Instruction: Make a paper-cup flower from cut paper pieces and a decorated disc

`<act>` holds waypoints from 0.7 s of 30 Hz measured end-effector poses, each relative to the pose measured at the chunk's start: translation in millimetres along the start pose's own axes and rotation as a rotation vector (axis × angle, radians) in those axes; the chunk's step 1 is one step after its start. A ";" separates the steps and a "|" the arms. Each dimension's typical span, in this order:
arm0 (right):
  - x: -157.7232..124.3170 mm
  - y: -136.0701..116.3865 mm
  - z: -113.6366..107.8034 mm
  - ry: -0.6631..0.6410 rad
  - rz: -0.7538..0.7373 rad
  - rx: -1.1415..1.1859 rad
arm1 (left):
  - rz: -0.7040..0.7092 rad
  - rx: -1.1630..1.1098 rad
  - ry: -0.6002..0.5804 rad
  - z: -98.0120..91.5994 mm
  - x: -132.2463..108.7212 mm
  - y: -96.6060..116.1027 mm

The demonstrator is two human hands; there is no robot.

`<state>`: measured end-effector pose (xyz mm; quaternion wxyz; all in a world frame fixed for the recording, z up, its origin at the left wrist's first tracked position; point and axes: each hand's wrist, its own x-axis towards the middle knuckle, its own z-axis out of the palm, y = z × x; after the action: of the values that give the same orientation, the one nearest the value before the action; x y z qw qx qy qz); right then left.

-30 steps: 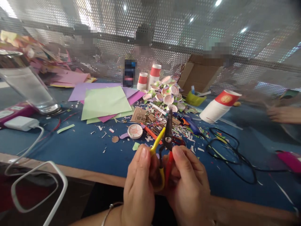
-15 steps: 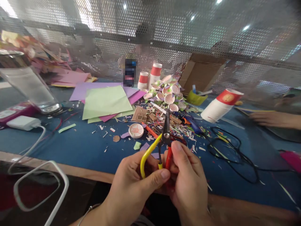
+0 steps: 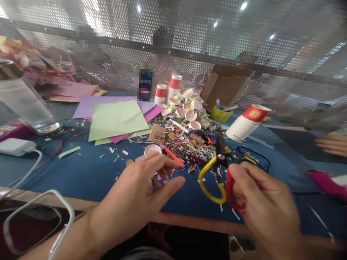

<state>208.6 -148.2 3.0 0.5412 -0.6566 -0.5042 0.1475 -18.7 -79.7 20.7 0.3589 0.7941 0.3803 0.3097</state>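
Observation:
Scissors [image 3: 221, 157] with one yellow and one red handle are in my right hand [image 3: 261, 202], whose fingers close on the red handle. Their dark blades point away from me. My left hand [image 3: 138, 195] hovers over the near part of the blue table, fingers apart and holding nothing. Just beyond its knuckles lies a round pale disc [image 3: 153, 150] with red lines, partly covered by the hand. An orange stick-like tool [image 3: 172, 155] rests beyond the left fingertips. Behind it spread paper and cardboard scraps [image 3: 189, 139].
Discs with paper strips form a heap [image 3: 191, 108] before stacked paper cups [image 3: 175, 86]. Coloured sheets [image 3: 116, 119] lie left, beside a glass of water [image 3: 24, 104]. At right are tilted cups [image 3: 246, 122], a black cord [image 3: 267, 162] and another person's hand [image 3: 333, 144].
My left hand has let go of the scissors and moved left, its fingers spreading. My right hand has carried the scissors to the right. The view has shifted slightly.

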 end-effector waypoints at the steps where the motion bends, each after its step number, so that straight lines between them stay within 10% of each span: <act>1: 8.5 2.8 -10.7 0.004 -0.063 -0.154 | 0.041 0.059 0.036 -8.3 5.5 1.7; 8: 39.5 28.4 -25.8 -0.033 -0.424 -1.088 | 0.334 0.284 0.342 -33.3 60.4 22.8; 16: 38.4 18.8 -15.0 -0.058 -0.586 -1.396 | 0.182 0.651 0.090 -42.5 97.5 -10.6; 21: 45.3 19.6 -11.3 -0.293 -0.431 -1.463 | 0.074 0.683 0.081 -53.4 102.3 -37.1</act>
<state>247.1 -115.5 6.3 -0.0856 -0.7081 -0.6563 -0.2460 -20.6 39.5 42.6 0.0454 0.8687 0.4471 0.2084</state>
